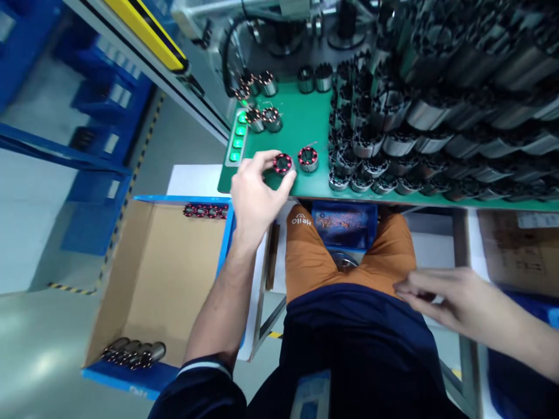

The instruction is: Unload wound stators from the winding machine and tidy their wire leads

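My left hand (257,189) is closed around a small motor stator (283,164) with reddish-pink windings, thumb on one side and fingers on the other, at the front of the green work surface (301,122). Just right of it stands a second stator (308,158) with similar windings and a thin loose wire. Above my right thigh, away from the work surface, my right hand (449,297) is slightly blurred. Its fingers are curled and pressed together; whether anything small is between them cannot be made out. Several copper-wound stators (264,119) stand behind the left hand.
Dense rows of bare stator cores (393,142) fill the right side. Green-lit buttons (238,143) line the left edge. A cardboard-lined blue box (174,262) at lower left holds several stators. Beneath the work surface is a blue bin (345,227) with copper-coloured scraps. Machine parts stand behind.
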Tool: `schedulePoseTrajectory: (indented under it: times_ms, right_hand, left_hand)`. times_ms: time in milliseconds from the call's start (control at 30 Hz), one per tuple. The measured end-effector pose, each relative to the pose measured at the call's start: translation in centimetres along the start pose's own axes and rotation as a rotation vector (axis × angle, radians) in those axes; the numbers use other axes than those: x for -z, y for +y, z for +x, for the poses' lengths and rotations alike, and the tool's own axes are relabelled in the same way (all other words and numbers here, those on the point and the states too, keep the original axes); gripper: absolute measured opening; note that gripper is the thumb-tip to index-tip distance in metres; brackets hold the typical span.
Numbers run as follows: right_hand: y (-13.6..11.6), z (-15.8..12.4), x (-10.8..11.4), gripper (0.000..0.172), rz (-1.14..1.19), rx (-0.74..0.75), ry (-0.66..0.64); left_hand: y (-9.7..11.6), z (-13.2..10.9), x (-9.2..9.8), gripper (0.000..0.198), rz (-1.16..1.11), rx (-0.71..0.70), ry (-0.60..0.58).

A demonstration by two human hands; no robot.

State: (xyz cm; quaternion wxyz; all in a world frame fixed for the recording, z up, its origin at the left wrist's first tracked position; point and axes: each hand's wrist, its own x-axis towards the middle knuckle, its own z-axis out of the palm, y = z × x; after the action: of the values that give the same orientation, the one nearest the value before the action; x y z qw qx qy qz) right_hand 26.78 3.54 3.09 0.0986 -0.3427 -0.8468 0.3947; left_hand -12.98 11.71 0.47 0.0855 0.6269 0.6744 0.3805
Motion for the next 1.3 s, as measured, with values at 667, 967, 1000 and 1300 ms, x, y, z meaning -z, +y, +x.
schedulePoseTrajectory:
  times_ms: [667, 967, 1000, 1300]
  right_hand:
    - [-1.6, -0.1, -3.2, 0.016, 0.274, -0.11, -0.228]
    - [-3.7, 5.2, 0.7, 0.077, 1.132, -0.246, 0.207]
    - [-3.8, 5.5, 0.7, 0.076, 1.159, -0.274, 0.16]
    - [-3.5, 4.9, 0.6, 0.048, 1.343, -0.34, 0.189]
  left_hand:
    - [1.5, 8.4, 0.7, 0.02, -0.014, -0.219, 0.136]
    - [12.3, -4.3, 2.9, 0.055, -0.513, -0.436, -0.445]
    - [12.2, -4.9, 2.4, 0.055, -0.521, -0.437, -0.479]
    - [11.1, -7.3, 1.0, 0.051, -0.612, -0.339, -0.355]
